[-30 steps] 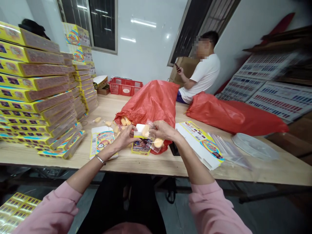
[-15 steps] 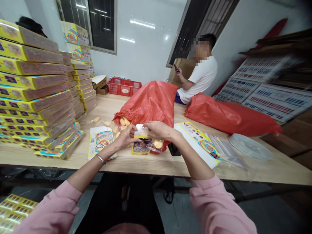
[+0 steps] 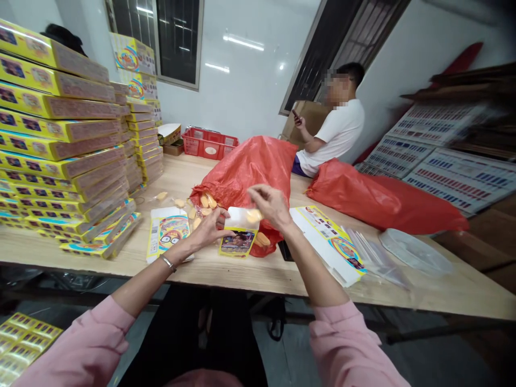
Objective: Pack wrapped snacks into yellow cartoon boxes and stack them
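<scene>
My left hand (image 3: pixel 210 228) is closed on the side of a small yellow-edged box (image 3: pixel 237 244) with a dark picture on its front. The box stands tilted on the table, its white flap raised at the back. Above its top, my right hand (image 3: pixel 271 205) has its fingers pinched together. A clear packet with a yellow-orange piece (image 3: pixel 253 216) hangs just under those fingers, a little blurred. More yellow pieces in clear wrap (image 3: pixel 208 201) spill from the mouth of a red woven sack (image 3: pixel 258 161). Other yellow pieces (image 3: pixel 263 239) lie right of the box.
Tall stacks of yellow boxes (image 3: pixel 60 129) fill the left. A flat printed carton (image 3: pixel 169 231) lies left of my left hand, another opened carton (image 3: pixel 328 242) on the right, near clear bags and a plastic lid (image 3: pixel 415 250). A person (image 3: pixel 334 129) sits behind the table, holding a phone.
My right hand has lifted up and right from the top of the box, and a packet now shows beneath its fingers. My left hand stays at the box. The view has shifted slightly.
</scene>
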A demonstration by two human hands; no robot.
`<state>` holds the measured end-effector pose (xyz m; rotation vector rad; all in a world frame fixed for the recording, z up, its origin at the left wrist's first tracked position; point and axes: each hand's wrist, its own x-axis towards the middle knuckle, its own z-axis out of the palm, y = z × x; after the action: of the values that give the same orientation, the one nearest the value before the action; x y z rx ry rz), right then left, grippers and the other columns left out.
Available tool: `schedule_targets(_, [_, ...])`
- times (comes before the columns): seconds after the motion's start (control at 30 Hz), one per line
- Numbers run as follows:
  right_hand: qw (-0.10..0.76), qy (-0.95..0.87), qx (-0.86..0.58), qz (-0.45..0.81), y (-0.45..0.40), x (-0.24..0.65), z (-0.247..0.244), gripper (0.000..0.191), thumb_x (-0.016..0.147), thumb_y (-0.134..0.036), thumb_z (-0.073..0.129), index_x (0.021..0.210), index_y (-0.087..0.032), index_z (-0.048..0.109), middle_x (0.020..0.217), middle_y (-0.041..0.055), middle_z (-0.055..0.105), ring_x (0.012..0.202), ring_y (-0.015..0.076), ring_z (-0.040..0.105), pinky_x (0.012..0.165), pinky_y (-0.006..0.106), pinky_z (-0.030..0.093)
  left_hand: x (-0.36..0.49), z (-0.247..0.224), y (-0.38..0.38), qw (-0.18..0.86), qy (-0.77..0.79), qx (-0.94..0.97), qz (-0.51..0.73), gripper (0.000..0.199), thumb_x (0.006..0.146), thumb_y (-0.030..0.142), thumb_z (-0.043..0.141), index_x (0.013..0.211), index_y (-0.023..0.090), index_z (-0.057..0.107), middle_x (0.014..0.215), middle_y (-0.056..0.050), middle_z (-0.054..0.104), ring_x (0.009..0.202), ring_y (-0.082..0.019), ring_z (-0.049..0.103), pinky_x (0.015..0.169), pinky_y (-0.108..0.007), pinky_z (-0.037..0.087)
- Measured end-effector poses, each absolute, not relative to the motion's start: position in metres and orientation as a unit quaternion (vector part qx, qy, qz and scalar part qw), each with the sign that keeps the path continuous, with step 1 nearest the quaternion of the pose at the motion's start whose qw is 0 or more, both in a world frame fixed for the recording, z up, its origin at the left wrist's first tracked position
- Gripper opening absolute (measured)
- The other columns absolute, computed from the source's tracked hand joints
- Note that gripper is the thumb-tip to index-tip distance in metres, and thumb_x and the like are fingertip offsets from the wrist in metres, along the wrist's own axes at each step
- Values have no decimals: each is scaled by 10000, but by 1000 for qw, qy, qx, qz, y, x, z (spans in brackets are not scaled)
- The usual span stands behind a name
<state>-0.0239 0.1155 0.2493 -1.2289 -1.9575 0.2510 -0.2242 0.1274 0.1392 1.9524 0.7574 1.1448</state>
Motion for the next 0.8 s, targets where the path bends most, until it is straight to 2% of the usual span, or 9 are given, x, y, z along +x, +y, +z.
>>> schedule_targets(0.03, [457,-736,-496,65,118,-25,246,308,974,-360,461,980,-138,675,851,62,686,739,171,613,704,264,459,-223,140,127,373,294,759,446,492,702,403,806,998,208,465,796,23,607,721,-157,649,626,-275,524])
schedule_targets(0.1, [505,-702,-503,-10,120,-33,233,326,997,-369,419,958,-149,655,874,75,664,782,182,602,746,274,455,-219,141,128,375,294,754,453,494,692,402,812,987,206,468,792,19,613,730,-164,658,647,-295,537])
schedule_targets(0.27, [404,-775,-474,-105,112,-51,189,305,1004,-348,439,861,-179,649,854,85,614,850,217,544,798,316,432,-214,139,131,401,287,734,468,531,657,396,836,985,206,463,878,-5,650,817,-201,701,736,-357,573])
schedule_targets(0.4, [367,-823,-418,-112,101,-35,186,227,941,-347,573,1044,-172,673,1015,104,603,964,251,510,866,384,418,-216,140,131,428,271,732,456,507,673,371,829,980,206,461,887,-22,678,849,-217,717,756,-362,577])
schedule_targets(0.5, [340,-843,-405,-95,96,-19,194,203,961,-225,520,1098,-172,660,995,95,620,923,231,536,833,367,427,-217,141,129,422,280,733,454,492,677,360,826,976,210,465,882,-17,680,855,-218,715,745,-356,578])
schedule_targets(0.6, [300,-867,-390,-83,93,-13,195,202,955,-132,473,963,-158,674,914,87,642,856,215,560,777,337,446,-216,142,128,407,300,733,456,505,670,381,827,980,207,470,873,-8,663,818,-203,703,718,-346,577])
schedule_targets(0.67, [265,-889,-366,-75,92,-13,193,220,942,-102,463,935,-157,675,927,93,643,863,215,567,758,324,461,-216,142,129,403,303,734,455,520,663,406,829,982,203,472,850,0,646,786,-188,691,701,-335,575])
schedule_targets(0.8, [226,-915,-331,-50,87,-16,188,245,956,-118,434,1071,-161,646,990,103,641,935,217,572,843,345,480,-216,141,130,386,298,745,455,502,682,420,817,987,205,482,839,9,619,769,-171,676,689,-316,573])
